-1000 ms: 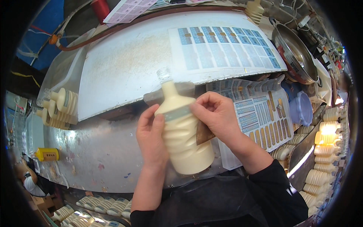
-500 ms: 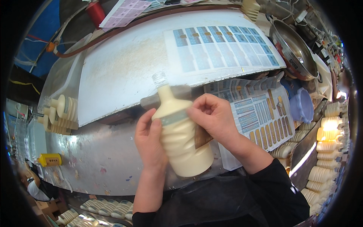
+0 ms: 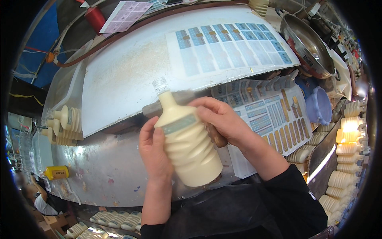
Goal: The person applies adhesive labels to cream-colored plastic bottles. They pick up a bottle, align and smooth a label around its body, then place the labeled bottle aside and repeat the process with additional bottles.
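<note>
A cream bottle [image 3: 191,153] with a clear threaded neck and wavy ridges leans slightly left between my hands. Around its upper body runs a grey-green label band [image 3: 179,124]. My left hand [image 3: 153,147] is curled against the bottle's left side, thumb at the band's left end. On the other side my right hand [image 3: 217,117] grips the shoulder, its thumb on the band's right end and its fingers reaching behind. Below that hand a brown piece [image 3: 217,136] shows partly behind the bottle; what it is I cannot tell.
Behind stands a white board [image 3: 123,75] with a sheet of blue stickers [image 3: 223,49]. More label sheets [image 3: 274,119] lie at right, near a purple bucket [image 3: 318,105] and a large metal pan [image 3: 308,44]. Cream bottles [image 3: 65,125] stand at left, by a yellow container [image 3: 56,172].
My right fingers have gone from a pinch at the band's end to reaching over and behind the shoulder. The bottle's neck has shifted a little left.
</note>
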### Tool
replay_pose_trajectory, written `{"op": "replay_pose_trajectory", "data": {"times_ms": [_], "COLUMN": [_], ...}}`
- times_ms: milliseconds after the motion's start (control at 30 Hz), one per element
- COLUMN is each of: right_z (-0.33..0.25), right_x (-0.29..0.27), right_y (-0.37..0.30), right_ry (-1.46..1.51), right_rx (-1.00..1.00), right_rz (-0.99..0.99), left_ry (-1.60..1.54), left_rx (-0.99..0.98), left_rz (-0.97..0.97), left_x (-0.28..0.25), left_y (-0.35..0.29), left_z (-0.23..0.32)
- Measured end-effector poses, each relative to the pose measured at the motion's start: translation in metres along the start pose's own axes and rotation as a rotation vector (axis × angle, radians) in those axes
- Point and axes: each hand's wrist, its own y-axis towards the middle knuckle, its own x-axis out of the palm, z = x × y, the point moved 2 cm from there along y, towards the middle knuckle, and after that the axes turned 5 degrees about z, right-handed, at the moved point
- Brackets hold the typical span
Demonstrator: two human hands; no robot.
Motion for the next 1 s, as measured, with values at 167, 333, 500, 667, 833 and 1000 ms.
{"op": "replay_pose_trajectory", "data": {"times_ms": [167,333,500,667,833,1000], "right_z": [0.012,-0.005,0.009,0.010,0.012,0.008], "right_x": [0.001,-0.001,-0.004,-0.004,-0.006,-0.006], "right_y": [0.002,-0.002,0.001,-0.005,-0.005,-0.006], "right_ry": [-0.145,0.020,0.060,0.047,0.037,0.040], "right_rx": [-0.133,0.039,-0.036,-0.006,-0.047,-0.046], "right_rz": [-0.003,-0.025,-0.056,-0.062,-0.073,-0.080], "left_ry": [0.026,0.042,0.066,0.022,0.037,0.019], "left_rx": [0.000,0.015,0.025,-0.017,-0.006,-0.014], "left_rz": [0.034,0.033,0.036,0.057,0.061,0.043], "left_x": [0.001,-0.003,-0.003,0.004,0.008,0.002], "left_y": [0.000,0.002,0.001,-0.002,-0.003,-0.001], "left_z": [0.000,-0.002,-0.003,0.001,0.001,-0.001]}}
